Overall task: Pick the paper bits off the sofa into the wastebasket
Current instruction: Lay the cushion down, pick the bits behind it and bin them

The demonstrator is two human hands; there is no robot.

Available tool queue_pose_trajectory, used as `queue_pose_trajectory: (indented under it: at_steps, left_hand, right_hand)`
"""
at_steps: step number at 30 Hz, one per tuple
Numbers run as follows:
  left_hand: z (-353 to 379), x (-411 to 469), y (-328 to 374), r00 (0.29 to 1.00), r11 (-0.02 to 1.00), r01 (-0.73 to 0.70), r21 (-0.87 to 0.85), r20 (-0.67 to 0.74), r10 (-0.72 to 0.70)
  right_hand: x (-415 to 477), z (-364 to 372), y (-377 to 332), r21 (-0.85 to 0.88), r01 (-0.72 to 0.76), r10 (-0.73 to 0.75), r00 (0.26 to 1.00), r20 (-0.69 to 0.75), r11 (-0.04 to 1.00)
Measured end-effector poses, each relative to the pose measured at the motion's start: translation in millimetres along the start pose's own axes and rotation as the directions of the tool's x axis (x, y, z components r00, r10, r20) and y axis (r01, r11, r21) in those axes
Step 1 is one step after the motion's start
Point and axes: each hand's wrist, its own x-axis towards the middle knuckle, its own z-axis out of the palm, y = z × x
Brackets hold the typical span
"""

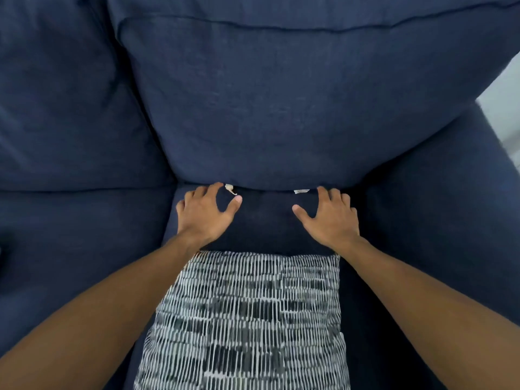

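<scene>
Patterned cushion (247, 319) nearest, left hand (204, 213) spread beside one paper bit (230, 189), right hand (327, 213) spread beside another (301, 191)

We see two paper bits in the crease behind the seat cushion (264, 220): one paper bit (230, 189) just beside our left fingers (216, 187), another (301, 191) just left of our right fingers (322, 191). A pillow (247, 319) lies on the seat before both hands, the back cushion (281, 108) behind them.

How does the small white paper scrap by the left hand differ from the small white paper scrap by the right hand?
The left white paper scrap looks crumpled and runs slantwise; the right white paper scrap looks flatter and lies level. The left scrap sits between the left hand's forefinger and thumb; the right scrap lies just beside the right hand's fingertips. Both rest in the crease under the navy back cushion, ungrasped.
</scene>
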Motion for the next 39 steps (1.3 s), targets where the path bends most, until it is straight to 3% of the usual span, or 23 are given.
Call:
queue_pose_trajectory:
  at_steps: [7,13,17,23,27,39]
  left_hand:
    - [58,71,-17,0.999,0.999,0.04,-0.019,-0.003,-0.04]
    - [92,105,-26,0.995,0.998,0.058,-0.021,-0.076,-0.059]
    - [106,112,-29,0.98,0.997,0.047,-0.059,-0.191,-0.058]
    - [104,108,-32,0.955,0.984,-0.006,-0.179,-0.291,-0.047]
    - [90,93,-32,0.948,0.987,-0.023,-0.158,-0.318,-0.029]
    - [-16,18,-17,0.886,0.983,-0.154,-0.098,-0.453,0.094]
  right_hand:
    - [70,63,9,0.057,-0.094,0.094,0.996,-0.003,0.994]
    - [101,106,10,0.248,-0.116,0.172,0.96,-0.219,0.962]
    - [108,113,8,0.367,-0.147,0.252,0.933,-0.256,0.918]
    - [112,106,12,0.463,-0.191,0.301,0.937,-0.177,0.866]
    - [96,94,13,0.511,-0.167,0.277,0.949,-0.147,0.843]
    - [14,-22,-1,0.44,-0.035,0.157,0.957,-0.246,0.897]
